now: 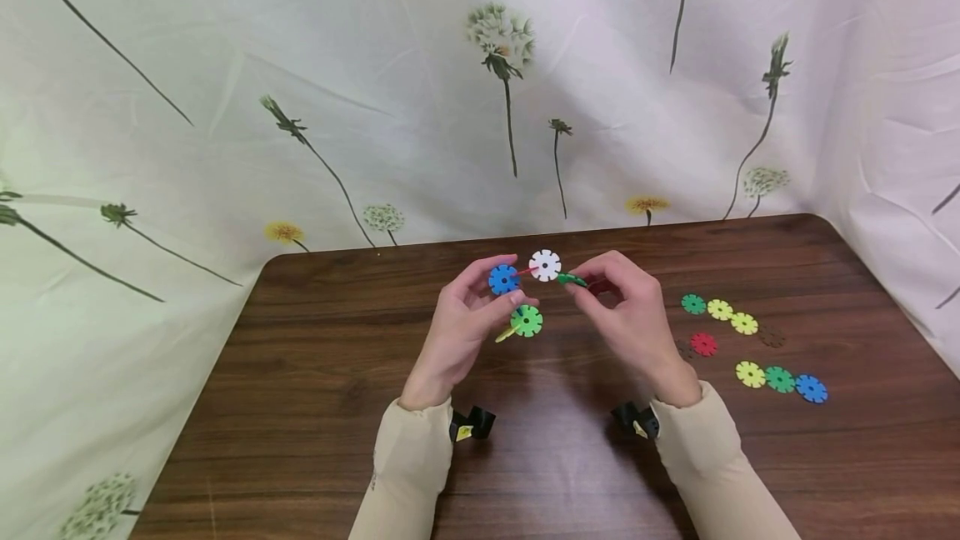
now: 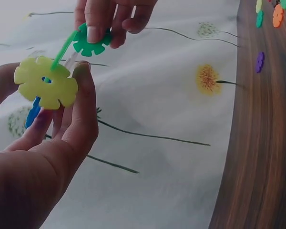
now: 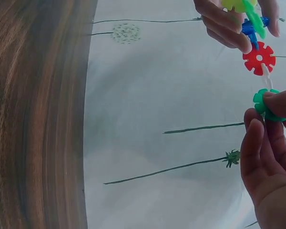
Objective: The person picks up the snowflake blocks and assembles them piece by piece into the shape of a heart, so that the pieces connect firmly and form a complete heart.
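Observation:
My left hand (image 1: 461, 319) grips a chain of notched plastic discs, its thumb and fingers around the blue disc (image 1: 501, 283). Linked with it are a light green disc (image 1: 529, 328), a yellow disc (image 2: 35, 83) close to the palm, a red disc (image 3: 250, 61) and a white disc (image 1: 545, 257) at the far end. A darker green disc (image 3: 260, 102) is pinched between thumb and fingers of my right hand (image 1: 626, 307), its edge right at the white disc's rim. Both hands hold these pieces above the table, facing each other.
On the wooden table (image 1: 337, 373), to the right, lie several loose discs, among them a red disc (image 1: 703, 344), a yellow disc (image 1: 750, 374) and a blue disc (image 1: 811, 388). A dandelion-print cloth (image 1: 420, 65) hangs behind the table's back edge.

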`<state>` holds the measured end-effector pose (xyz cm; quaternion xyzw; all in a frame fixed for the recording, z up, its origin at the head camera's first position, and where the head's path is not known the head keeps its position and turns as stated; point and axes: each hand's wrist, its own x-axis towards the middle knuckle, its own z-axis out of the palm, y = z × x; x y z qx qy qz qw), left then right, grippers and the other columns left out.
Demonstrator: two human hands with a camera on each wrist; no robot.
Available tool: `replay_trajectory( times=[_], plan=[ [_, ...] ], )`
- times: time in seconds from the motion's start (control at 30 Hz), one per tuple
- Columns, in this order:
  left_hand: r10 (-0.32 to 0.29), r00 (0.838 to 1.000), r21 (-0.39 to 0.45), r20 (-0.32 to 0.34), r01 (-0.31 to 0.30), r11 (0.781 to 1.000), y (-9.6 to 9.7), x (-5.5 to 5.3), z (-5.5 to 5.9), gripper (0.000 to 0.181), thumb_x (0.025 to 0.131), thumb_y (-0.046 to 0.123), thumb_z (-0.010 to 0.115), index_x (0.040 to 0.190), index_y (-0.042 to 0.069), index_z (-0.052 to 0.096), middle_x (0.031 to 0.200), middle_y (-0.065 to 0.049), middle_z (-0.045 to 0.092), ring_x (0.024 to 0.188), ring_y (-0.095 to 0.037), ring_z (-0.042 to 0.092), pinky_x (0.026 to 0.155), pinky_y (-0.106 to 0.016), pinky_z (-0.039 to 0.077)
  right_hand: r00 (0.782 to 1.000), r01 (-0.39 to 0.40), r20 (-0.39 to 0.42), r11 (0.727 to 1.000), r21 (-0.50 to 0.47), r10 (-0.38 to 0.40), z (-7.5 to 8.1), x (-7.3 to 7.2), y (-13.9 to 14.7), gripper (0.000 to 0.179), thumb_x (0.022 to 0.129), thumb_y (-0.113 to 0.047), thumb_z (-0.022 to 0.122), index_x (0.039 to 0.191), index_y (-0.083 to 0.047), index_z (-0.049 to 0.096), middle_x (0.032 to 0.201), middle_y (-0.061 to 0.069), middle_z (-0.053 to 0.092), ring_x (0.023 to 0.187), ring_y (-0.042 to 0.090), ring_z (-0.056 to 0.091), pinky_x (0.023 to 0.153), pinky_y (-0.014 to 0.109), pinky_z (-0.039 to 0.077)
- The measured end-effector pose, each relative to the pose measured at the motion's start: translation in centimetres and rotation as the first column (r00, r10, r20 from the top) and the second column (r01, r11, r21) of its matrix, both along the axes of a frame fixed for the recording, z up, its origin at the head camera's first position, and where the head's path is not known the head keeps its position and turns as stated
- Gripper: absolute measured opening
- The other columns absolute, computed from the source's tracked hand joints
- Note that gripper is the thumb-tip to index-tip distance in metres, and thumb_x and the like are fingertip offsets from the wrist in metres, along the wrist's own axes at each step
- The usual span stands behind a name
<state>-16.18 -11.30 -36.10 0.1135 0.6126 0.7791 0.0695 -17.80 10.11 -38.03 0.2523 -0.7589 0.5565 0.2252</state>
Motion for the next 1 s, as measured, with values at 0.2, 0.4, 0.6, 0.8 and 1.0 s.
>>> replay_trajectory(
  times=[0.2,0.4,0.6,0.8,1.0],
  plan=[
    [-0.001,1.000,-0.008,-0.002,0.001,1.000,0.06,0.02,-0.01,0.046,0.090,-0.001,0.062,0.134,0.005,0.051,0.106,-0.004,0.062,0.089,-0.018,0.072,0.079,-0.026,0.058,0.999,0.009,-0.051,1.000,0.001,-0.009,0.03,-0.01,-0.05,0.015,0.081,-0.001,0.075,0.094,-0.007,0.070,0.088,0.004,0.065,0.075,0.013,0.060,0.069,0.013,0.051],
    [-0.009,1.000,-0.011,0.005,0.009,1.000,0.02,-0.09,-0.19,0.045,0.090,-0.001,0.062,0.134,0.004,0.051,0.105,-0.005,0.063,0.088,-0.018,0.072,0.079,-0.026,0.058,0.997,0.018,-0.076,1.000,0.010,-0.017,0.04,-0.10,-0.03,0.016,0.081,0.001,0.075,0.094,-0.006,0.070,0.089,0.004,0.065,0.075,0.009,0.059,0.067,0.014,0.050],
    [0.012,1.000,-0.052,-0.001,-0.012,0.999,0.15,-0.20,-0.32,0.037,0.093,0.007,0.062,0.129,0.002,0.056,0.113,-0.011,0.066,0.086,-0.017,0.072,0.078,-0.028,0.058,0.996,0.005,-0.090,1.000,0.013,-0.004,-0.07,-0.21,-0.14,0.014,0.080,0.002,0.074,0.092,-0.003,0.070,0.088,0.006,0.066,0.076,0.008,0.058,0.066,0.015,0.049],
    [0.039,0.999,-0.123,-0.019,-0.041,0.992,0.19,-0.31,-0.30,0.031,0.096,0.016,0.060,0.125,0.005,0.061,0.111,-0.013,0.065,0.085,-0.020,0.072,0.074,-0.029,0.058,0.991,-0.006,-0.137,1.000,0.010,0.007,-0.15,-0.25,-0.33,0.014,0.080,0.002,0.075,0.091,-0.005,0.072,0.088,0.004,0.066,0.079,0.009,0.060,0.066,0.018,0.049],
    [0.008,0.998,-0.106,-0.061,-0.015,0.994,0.05,-0.17,-0.27,0.034,0.098,0.017,0.057,0.130,0.006,0.059,0.115,-0.008,0.065,0.085,-0.023,0.073,0.075,-0.030,0.058,0.986,-0.015,-0.164,1.000,-0.001,0.014,-0.18,-0.12,-0.39,0.017,0.078,0.005,0.075,0.091,-0.006,0.072,0.089,0.004,0.067,0.082,0.011,0.061,0.070,0.016,0.048]
  ],
)
